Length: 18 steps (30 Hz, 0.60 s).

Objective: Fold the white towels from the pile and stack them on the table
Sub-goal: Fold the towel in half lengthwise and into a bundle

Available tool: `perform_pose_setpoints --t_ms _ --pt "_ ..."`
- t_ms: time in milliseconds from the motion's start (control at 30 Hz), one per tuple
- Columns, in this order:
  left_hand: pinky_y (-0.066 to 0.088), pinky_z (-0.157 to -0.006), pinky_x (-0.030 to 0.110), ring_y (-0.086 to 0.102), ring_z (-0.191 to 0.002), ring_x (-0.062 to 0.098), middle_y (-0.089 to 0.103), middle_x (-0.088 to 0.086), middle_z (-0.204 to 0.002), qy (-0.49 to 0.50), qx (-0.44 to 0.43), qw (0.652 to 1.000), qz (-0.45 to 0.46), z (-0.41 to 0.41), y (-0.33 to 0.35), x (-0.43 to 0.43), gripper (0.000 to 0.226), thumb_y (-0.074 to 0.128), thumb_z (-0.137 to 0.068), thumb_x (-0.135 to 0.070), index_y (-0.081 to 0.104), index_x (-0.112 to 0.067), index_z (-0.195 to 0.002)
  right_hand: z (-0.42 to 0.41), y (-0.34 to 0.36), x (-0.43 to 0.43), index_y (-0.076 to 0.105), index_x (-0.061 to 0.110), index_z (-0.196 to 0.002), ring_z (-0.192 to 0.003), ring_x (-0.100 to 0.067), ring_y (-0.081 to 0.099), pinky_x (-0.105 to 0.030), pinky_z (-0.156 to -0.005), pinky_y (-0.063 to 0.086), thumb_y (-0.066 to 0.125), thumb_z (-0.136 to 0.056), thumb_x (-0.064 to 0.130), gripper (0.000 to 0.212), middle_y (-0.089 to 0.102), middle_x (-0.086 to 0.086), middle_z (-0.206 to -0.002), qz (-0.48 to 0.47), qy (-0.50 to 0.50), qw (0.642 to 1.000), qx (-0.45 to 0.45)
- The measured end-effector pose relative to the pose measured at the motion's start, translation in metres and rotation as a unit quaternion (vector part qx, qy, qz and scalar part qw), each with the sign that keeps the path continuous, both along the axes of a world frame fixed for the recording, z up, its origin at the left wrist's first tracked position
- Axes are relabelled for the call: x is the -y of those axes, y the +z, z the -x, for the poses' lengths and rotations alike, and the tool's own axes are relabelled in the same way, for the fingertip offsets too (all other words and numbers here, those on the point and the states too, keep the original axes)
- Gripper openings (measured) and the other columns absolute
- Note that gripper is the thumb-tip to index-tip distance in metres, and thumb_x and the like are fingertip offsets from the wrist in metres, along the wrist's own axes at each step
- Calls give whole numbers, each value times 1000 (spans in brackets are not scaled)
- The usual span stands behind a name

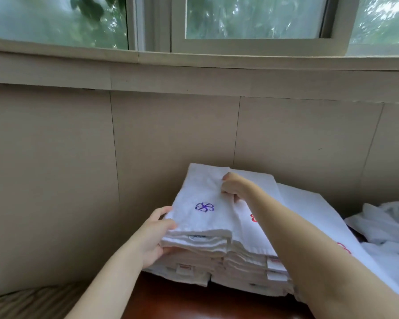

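Left hand (156,236) pinching towel (202,192), right hand (234,186) (fingertips hidden)

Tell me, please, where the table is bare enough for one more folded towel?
Bare table shows only in front of the stacks, between the two forearms. Behind, it is crowded: the stacks stand by the wall, and the loose pile fills the right. The left hand and right hand hold the top towel.

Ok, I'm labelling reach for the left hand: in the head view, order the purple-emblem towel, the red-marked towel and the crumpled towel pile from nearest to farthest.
1. purple-emblem towel: gripped by the left hand, on top of the left stack.
2. red-marked towel: on the next stack, just to the right.
3. crumpled towel pile: far right.
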State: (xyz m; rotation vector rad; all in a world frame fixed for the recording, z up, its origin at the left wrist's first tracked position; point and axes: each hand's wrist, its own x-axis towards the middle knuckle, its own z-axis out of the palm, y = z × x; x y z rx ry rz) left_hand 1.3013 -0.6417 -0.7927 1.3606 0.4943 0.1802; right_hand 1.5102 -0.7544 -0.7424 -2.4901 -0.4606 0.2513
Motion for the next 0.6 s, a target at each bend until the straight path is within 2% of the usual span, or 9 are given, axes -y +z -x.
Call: perform_pose_setpoints --t_ms 33,100,133,200,267,367,467,533,600 --pt "49 -79 38 55 -103 27 48 9 -130 16 -18 998 -59 0 -2 0 47 48 -90 -5 45 -29 -131 4 -1 -1 52 -2 -108 -57 -28 52 -31 -52 43 35 -85 -3 29 48 -16 -71 28 9 1000 9" --pt "45 -75 31 54 -98 17 46 4 -123 45 -46 966 -251 1 -2 -2 53 56 -86 -20 40 -38 -132 14 2 -4 47 1 -81 -53 -25 49 -25 -45 37 40 -85 2 9 47 -13 -67 95 20 994 47" --pt "43 -74 28 52 -95 12 43 1 -121 35 -51 938 -341 1 -1 -3 57 62 -82 -29 39 -42 -132 20 3 -6 43 5 -73 -52 -23 48 -25 -43 34 42 -86 5 13 48 -11 -66 129 26 989 71" --pt "38 -86 27 42 -109 12 33 -6 -121 -37 -59 888 -454 4 1 0 59 69 -75 -43 42 -49 -127 26 3 -6 45 6 -67 -47 -21 50 -22 -41 34 42 -86 7 19 58 -11 -59 170 42 981 80" --pt "35 -90 27 34 -113 14 34 -9 -116 -101 -62 842 -526 5 1 5 49 69 -74 -42 49 -51 -117 31 0 -4 47 3 -67 -47 -26 56 -22 -40 37 40 -88 4 22 67 -21 -67 187 60 979 50" --pt "41 -69 21 50 -90 12 47 -8 -100 -67 -11 824 -563 8 11 2 18 63 -79 -22 56 -38 -83 35 3 4 54 -4 -88 -70 -32 64 -29 -55 49 42 -94 4 15 62 -25 -86 66 42 996 -41" --pt "36 -63 13 52 -79 8 54 -6 -88 -33 31 841 -538 13 15 -6 20 62 -78 -13 55 -30 -70 42 6 17 53 -5 -120 -73 -24 60 -32 -62 55 51 -98 13 28 61 -18 -99 -108 20 978 -177" --pt "36 -64 17 49 -78 12 52 -6 -83 -45 38 847 -529 16 12 -5 23 61 -77 -11 52 -29 -66 47 7 24 52 -1 -127 -66 -18 58 -24 -54 54 53 -98 17 35 59 -12 -92 -75 51 977 -192" --pt "34 -66 18 43 -83 11 50 -8 -84 -85 10 827 -556 19 6 0 25 59 -76 -12 48 -31 -65 56 10 30 51 3 -131 -60 -14 56 -20 -50 53 56 -97 20 39 58 -9 -90 -16 96 981 -171"
